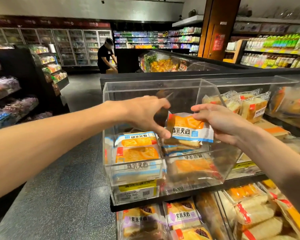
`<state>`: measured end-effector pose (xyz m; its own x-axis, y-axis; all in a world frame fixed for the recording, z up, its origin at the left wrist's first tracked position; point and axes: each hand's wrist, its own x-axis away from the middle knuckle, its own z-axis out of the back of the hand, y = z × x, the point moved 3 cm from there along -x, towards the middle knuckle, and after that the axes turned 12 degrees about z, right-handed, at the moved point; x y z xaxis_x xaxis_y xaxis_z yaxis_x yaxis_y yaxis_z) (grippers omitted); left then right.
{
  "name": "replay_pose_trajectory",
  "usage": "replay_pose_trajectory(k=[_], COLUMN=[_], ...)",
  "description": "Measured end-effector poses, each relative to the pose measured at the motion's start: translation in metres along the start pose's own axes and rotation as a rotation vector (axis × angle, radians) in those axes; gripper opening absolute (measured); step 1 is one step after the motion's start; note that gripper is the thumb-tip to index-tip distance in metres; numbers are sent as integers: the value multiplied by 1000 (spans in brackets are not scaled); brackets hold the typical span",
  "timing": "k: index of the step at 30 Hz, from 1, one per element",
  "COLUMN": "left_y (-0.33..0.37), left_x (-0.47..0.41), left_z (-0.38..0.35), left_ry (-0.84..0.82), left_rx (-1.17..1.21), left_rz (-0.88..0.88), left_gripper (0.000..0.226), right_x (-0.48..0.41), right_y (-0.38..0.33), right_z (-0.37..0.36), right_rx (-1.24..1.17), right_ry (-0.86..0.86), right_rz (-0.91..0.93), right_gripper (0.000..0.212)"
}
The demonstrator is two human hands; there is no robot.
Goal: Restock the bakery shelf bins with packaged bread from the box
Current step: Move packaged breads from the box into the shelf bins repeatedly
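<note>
Nearest the lens, the right hand (220, 125) is pinching the right end of the bread packet (185, 129), which is hovering inside the clear bin (109, 108). Just left of the grip, the left hand (145, 116) is hovering in a wide C, thumb at the wrapper's edge; whether it is touching is unclear. Stacked packets (137, 153) are lying below the grip. Lowering it flat and label-forward onto the lower right pile is looking wisest, with the left hand steadying.

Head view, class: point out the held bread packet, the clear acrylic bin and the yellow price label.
held bread packet (189, 131), head view, white printed band.
clear acrylic bin (109, 104), head view, upper left wall.
yellow price label (137, 185), head view, yellow strip's middle.
</note>
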<state>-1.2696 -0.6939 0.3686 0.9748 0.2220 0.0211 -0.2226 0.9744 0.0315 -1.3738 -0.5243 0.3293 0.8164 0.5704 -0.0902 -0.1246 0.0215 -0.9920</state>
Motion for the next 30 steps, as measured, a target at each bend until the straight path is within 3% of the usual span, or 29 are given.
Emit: replay_pose_trajectory(k=[2, 6, 11, 14, 17, 19, 24, 30], left_y=[6, 5, -3, -13, -24, -29, -30, -40], left_x=[3, 1, -3, -2, -3, -5, -10, -13], left_z=[-3, -21, -19, -17, -26, -35, -47, -48], left_ry=[18, 53, 230, 164, 11, -95, -221, -310], left_rx=[128, 120, -24, -84, -277, -361, -500, -520], left_rz=[-130, -179, -170, -60, 76, 148, 229, 208], left_gripper=[115, 124, 94, 81, 76, 77, 94, 69], right_x=[-6, -12, -18, -24, -30, -32, -44, -43], right_y=[-3, -11, -11, -5, 3, 6, 13, 19], right_z=[-6, -19, -23, -34, -52, -69, -103, -113], right_rx=[-55, -203, -248, -286, -61, 164, 501, 684], right_ry=[-2, -103, -182, -160, -192, -253, -367, -493], right_rz=[-10, -161, -298, -261, -181, -113, -30, 41], right_gripper=[28, 27, 25, 15, 5, 12, 10, 18])
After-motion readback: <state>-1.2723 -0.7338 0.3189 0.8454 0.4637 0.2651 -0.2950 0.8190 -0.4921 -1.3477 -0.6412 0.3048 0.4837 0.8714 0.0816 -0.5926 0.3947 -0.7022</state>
